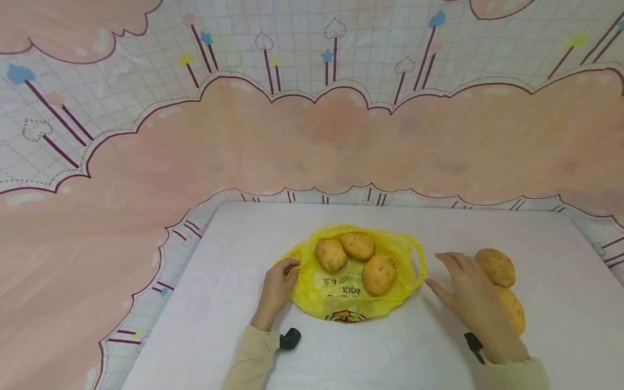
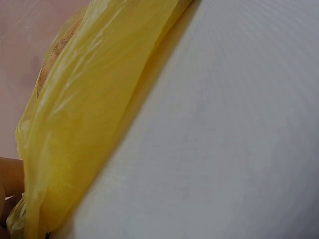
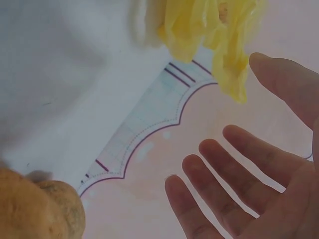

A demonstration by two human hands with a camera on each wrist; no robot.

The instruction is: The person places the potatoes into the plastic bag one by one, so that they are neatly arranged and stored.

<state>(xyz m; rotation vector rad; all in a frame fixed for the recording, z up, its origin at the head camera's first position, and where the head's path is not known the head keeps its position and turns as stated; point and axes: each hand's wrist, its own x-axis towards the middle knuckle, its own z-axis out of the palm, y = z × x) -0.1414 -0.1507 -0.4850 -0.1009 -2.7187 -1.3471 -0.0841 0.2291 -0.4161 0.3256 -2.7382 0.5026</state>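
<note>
A yellow plastic bag [image 1: 317,295] lies spread with its mouth up, and three potatoes [image 1: 379,274] sit inside it. At the bag's left edge my left hand [image 1: 278,287] pinches the plastic between thumb and fingers; the left wrist view shows the bag's side [image 2: 94,104] and only a bit of that hand. My right hand [image 1: 470,298] is apart from the bag's right handle loop [image 1: 420,265], holding nothing. Its fingers are extended in the right wrist view, thumb spread away. Two more potatoes [image 1: 495,267] rest on the table just right of that hand, one partly hidden behind it.
The white table [image 1: 370,357] runs back to a wall of pink and white patterned cloth [image 1: 312,141], which also hangs at the left side. Black wrist cameras [image 1: 291,338] are strapped to both wrists.
</note>
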